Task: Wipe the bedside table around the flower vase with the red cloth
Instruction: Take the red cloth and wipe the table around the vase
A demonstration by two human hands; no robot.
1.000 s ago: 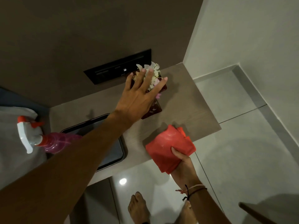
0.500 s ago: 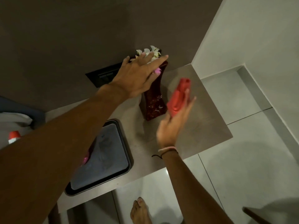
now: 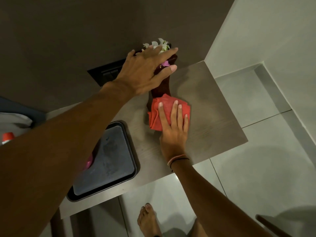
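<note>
A dark red flower vase point(image 3: 162, 88) with white and pink flowers point(image 3: 160, 45) stands toward the back of the grey-brown bedside table point(image 3: 212, 106). My left hand point(image 3: 147, 71) grips the vase around its upper part, fingers wrapped over the rim. A folded red cloth point(image 3: 167, 113) lies flat on the table right at the vase's foot. My right hand point(image 3: 174, 127) presses down on the cloth with spread fingers. The vase's base is hidden behind the cloth.
A dark rectangular tray point(image 3: 106, 161) sits on the table's left part, under my left forearm. A black switch panel point(image 3: 107, 74) is on the wall behind. A spray bottle's orange cap point(image 3: 7, 137) shows at far left. My bare foot point(image 3: 148, 219) stands on the tiled floor.
My right hand brought the red cloth from the air down onto the table at the vase's foot. My left hand closed around the vase top.
</note>
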